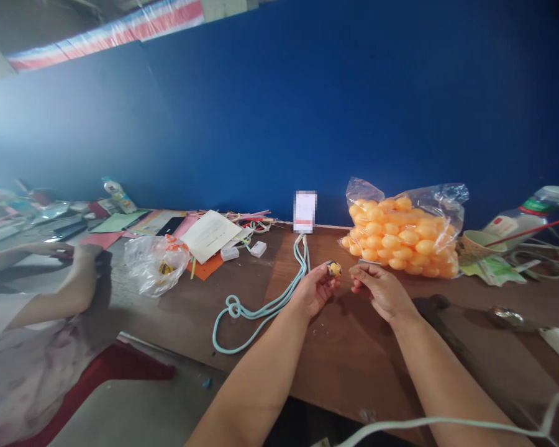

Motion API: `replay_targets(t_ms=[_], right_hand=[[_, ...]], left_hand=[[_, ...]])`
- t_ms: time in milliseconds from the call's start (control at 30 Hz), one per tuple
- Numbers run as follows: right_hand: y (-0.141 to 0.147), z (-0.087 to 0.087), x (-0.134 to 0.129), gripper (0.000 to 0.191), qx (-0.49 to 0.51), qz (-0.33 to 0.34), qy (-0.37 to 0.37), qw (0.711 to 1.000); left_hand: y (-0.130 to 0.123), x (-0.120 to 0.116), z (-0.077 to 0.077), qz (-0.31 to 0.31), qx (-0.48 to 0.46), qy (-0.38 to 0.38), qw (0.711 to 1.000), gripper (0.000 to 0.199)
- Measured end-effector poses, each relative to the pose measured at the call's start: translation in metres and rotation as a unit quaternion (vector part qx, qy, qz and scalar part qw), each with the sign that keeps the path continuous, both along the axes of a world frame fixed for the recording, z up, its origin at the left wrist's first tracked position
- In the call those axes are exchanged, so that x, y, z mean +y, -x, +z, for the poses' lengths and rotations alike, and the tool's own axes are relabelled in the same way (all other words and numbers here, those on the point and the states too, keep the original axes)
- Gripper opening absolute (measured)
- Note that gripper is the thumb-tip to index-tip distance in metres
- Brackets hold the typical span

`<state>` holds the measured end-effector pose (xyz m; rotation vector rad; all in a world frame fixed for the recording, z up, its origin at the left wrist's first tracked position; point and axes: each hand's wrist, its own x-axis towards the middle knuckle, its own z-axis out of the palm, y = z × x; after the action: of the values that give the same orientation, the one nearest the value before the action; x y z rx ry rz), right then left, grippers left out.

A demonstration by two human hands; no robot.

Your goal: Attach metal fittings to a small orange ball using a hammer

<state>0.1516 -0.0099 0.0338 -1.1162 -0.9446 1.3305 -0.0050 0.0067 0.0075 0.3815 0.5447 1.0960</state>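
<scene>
My left hand (315, 292) holds up a small yellow ball with dark patches (334, 269) between thumb and fingers, over the brown table (328, 354). Just to its right, apart from the ball, my right hand (382, 288) is closed in a pinch. Whatever its fingertips hold, if anything, is too small to make out. Behind my right hand stands a clear plastic bag full of orange balls (400, 236). A light blue lanyard cord (242, 304) loops beside my left forearm and runs back to a white badge card (305, 208) leaning on the blue partition.
On the left are a crumpled plastic bag (153, 264), white paper (210, 236) and small white boxes (258, 249). A person's arm (58, 285) rests there. At right stand a cone-patterned cup (479, 248) and a bottle (538, 211). A pale cable (428, 423) crosses in front.
</scene>
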Motion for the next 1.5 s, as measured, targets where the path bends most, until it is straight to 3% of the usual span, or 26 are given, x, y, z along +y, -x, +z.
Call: replay_targets(t_ms=[367, 533, 967, 1333, 1500], right_hand=[[0.007, 0.001, -0.002, 0.030, 0.044, 0.034, 0.035, 0.998], [0.009, 0.001, -0.004, 0.030, 0.010, 0.057, 0.015, 0.998], [0.010, 0.002, -0.004, 0.031, -0.075, 0.034, -0.004, 0.997], [0.002, 0.003, -0.002, 0.027, 0.060, 0.039, 0.037, 0.997], [-0.001, 0.001, -0.001, 0.025, 0.074, 0.061, 0.048, 0.994]], left_hand=[[-0.001, -0.005, 0.002, 0.001, 0.057, -0.026, 0.998, 0.027], [-0.002, -0.006, 0.002, -0.002, 0.073, -0.043, 0.996, 0.028], [-0.005, -0.009, 0.007, 0.022, 0.098, -0.064, 0.993, 0.035], [-0.005, -0.008, 0.001, 0.011, 0.078, -0.107, 0.991, 0.044], [-0.005, -0.009, 0.002, 0.000, 0.083, -0.116, 0.990, 0.045]])
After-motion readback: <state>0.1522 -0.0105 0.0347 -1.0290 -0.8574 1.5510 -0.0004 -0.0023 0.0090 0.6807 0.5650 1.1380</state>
